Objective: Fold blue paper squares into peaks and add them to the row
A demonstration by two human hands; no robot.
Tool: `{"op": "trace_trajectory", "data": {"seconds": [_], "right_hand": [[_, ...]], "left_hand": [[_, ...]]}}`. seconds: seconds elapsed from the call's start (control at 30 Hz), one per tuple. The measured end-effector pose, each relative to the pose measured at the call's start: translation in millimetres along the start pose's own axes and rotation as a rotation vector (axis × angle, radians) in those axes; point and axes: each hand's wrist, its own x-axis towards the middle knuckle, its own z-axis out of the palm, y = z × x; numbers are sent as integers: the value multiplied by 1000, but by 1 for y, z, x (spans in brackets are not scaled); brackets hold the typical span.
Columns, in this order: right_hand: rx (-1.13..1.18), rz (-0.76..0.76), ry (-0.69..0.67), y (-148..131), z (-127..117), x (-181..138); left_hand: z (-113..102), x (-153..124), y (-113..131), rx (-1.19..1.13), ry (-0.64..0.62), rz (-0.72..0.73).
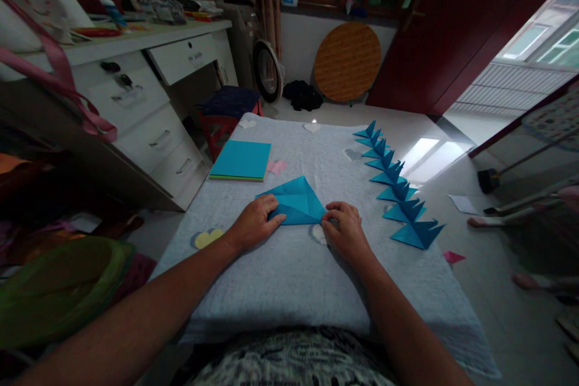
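Note:
A half-folded sheet of blue paper lies in the middle of the grey cloth-covered table. My left hand presses flat on the paper's left corner, fingers stretched out. My right hand pinches the paper's right tip with curled fingers. To the right runs a row of several finished blue folded paper pieces, from the far edge toward me. A stack of flat blue paper squares sits at the far left of the table.
White desk with drawers stands to the left, cluttered on top. A red stool stands beyond the table. A round wooden board leans on the far wall. Pink paper scrap lies on the floor right.

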Motion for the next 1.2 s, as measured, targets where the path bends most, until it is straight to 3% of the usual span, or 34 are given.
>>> {"op": "trace_trajectory", "data": {"seconds": [0.43,1.2], "right_hand": [[-86,6,103,2,3,-1],[4,53,19,13,-5,0]], "left_hand": [[9,0,-5,160,88,-49],[14,3,-5,270,100,-24]]}}
